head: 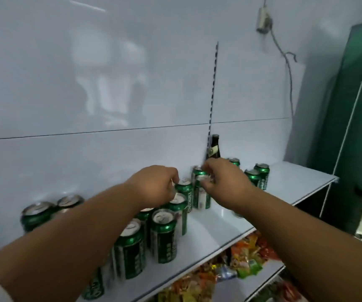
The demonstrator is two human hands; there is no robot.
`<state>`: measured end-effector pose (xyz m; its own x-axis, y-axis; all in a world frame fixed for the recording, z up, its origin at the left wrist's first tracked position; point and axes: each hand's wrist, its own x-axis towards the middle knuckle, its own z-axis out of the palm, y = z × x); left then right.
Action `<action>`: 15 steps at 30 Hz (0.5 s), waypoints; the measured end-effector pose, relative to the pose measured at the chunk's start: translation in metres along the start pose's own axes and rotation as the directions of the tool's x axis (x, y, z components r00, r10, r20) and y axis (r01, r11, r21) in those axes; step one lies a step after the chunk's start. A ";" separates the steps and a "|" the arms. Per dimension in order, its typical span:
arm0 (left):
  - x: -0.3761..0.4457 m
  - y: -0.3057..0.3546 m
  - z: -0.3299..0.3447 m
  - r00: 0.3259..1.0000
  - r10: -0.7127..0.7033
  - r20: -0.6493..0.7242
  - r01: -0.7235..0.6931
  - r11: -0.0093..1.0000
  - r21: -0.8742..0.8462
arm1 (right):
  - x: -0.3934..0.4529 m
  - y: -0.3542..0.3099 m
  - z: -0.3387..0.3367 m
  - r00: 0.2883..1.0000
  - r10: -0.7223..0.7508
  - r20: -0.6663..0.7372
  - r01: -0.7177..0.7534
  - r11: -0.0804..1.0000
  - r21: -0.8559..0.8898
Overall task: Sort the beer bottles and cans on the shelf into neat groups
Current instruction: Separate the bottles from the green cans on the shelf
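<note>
Your left hand (pixel 154 184) curls over one can (pixel 184 185); your right hand (pixel 223 177) pinches the rim of another can (pixel 202 192), mid-shelf (pixel 219 223). Cans are probably thin-walled, smooth and slippery: grip round the rigid top rim, not the sides. The glass bottle (pixel 214 147) stands behind; hold its body.

Glossy metal cans (pixel 163 234) on a smooth, shiny white shelf (pixel 223 225).

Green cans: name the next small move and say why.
Probably slide the can that the right hand pinches by its rim leftward against the can under the left hand; a gap still separates it from the row.
</note>
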<state>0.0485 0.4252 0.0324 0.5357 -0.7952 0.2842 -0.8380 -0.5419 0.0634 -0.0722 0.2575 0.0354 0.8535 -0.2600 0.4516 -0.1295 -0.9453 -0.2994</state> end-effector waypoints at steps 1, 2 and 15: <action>0.015 0.013 0.005 1.000 0.006 -0.015 -0.006 1.000 -0.008 | 0.001 0.017 -0.007 1.000 0.015 -0.015 -0.015 1.000 0.001; 0.027 0.025 0.009 1.000 0.006 -0.020 -0.007 1.000 -0.020 | 0.003 0.033 -0.013 0.999 0.029 -0.025 -0.029 1.000 0.009; 0.181 0.050 0.058 0.998 0.005 0.065 0.000 0.997 -0.080 | 0.087 0.158 0.021 0.996 0.093 -0.004 -0.091 0.984 0.155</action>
<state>0.1096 0.2383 0.0320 0.5372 -0.8138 0.2219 -0.8435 -0.5187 0.1396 -0.0075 0.0898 0.0096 0.8356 -0.3472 0.4257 -0.1267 -0.8759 -0.4656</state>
